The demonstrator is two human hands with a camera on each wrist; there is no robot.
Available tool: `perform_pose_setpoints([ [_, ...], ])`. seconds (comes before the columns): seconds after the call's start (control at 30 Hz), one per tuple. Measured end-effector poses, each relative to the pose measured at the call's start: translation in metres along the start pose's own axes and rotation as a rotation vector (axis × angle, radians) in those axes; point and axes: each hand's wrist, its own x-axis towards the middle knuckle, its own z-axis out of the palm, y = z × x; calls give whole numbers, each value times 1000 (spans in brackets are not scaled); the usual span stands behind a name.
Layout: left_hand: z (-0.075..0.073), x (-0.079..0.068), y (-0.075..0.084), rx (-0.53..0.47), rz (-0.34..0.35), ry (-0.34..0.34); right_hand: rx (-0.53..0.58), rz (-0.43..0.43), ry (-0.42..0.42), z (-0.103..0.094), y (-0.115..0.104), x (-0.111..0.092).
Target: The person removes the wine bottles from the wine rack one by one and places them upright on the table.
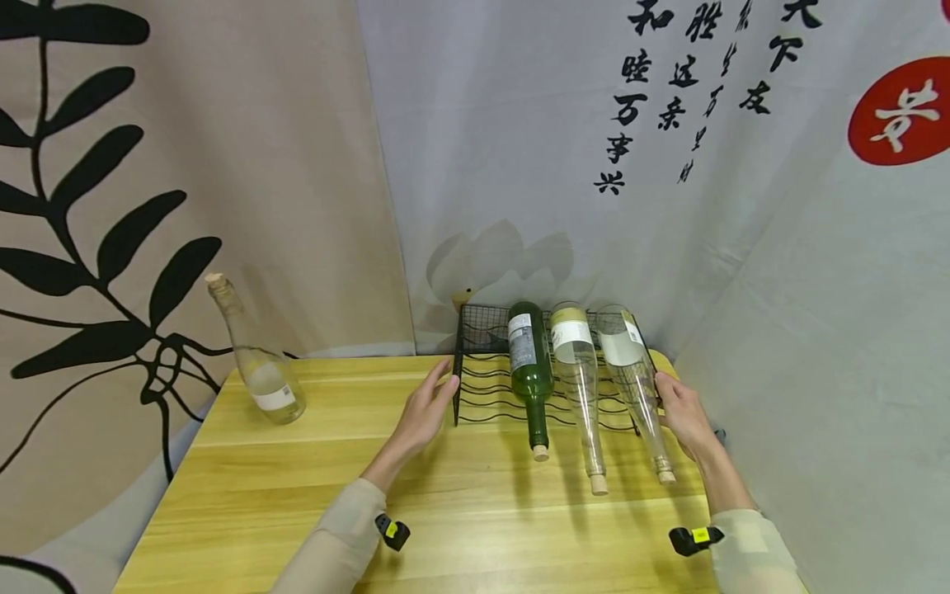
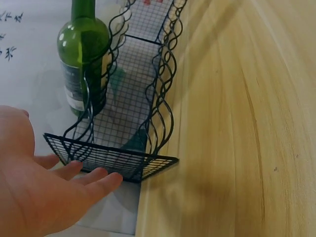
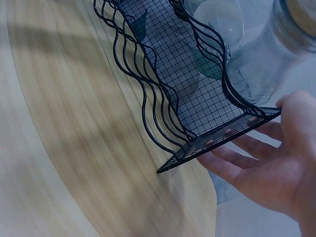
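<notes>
- Nearest to the person, two pale sleeves [image 1: 334,528] reach over the wooden table [image 1: 475,520] toward the black wire rack [image 1: 486,330]; a small black device [image 1: 393,532] with a yellow mark is at each wrist.
- The left hand [image 1: 426,408] is at the left side of the rack. It is open, with fingers extended along the left side panel [image 2: 111,160]; whether they touch it or are only just beside it, I cannot tell.
- The right hand [image 1: 684,412] is at the right side of the rack. Its fingers lie rather straight against the outside of the right side panel [image 3: 219,138], and the thumb is near the panel's edge; it is not closed.
- The rack stands on the table, and three bottles lie on its upper wavy wires [image 3: 225,74], with their corks beyond its front: from left to right, a green bottle [image 1: 531,375], a middle clear bottle [image 1: 586,396] and a right clear bottle [image 1: 632,375].
- Well apart to the left of the rack, a corked clear bottle [image 1: 267,379] stands.
- Behind the rack hangs a pale cloth [image 1: 505,165] with black writing [image 1: 631,110].
</notes>
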Motion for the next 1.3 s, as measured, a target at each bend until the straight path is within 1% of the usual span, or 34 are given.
perform_pose_setpoints([
  [0.27, 5, 10, -8, -1, -38, -1, 18, 12, -8, -1, 3, 1],
  [0.53, 8, 17, -10, 0, -44, 8, -28, 13, 12, -1, 4, 3],
  [0.77, 9, 18, -6, -25, -61, 12, -15, 12, 13, -2, 3, 3],
  [1.0, 9, 19, -8, -104, -78, -3, -14, 15, 3, -1, 3, 4],
  [1.13, 10, 19, -7, -103, -79, 1, -6, 12, -10, -1, 1, 2],
  [1.3, 11, 19, -6, -119, -79, 10, -32, 1, -6, -1, 0, 0],
])
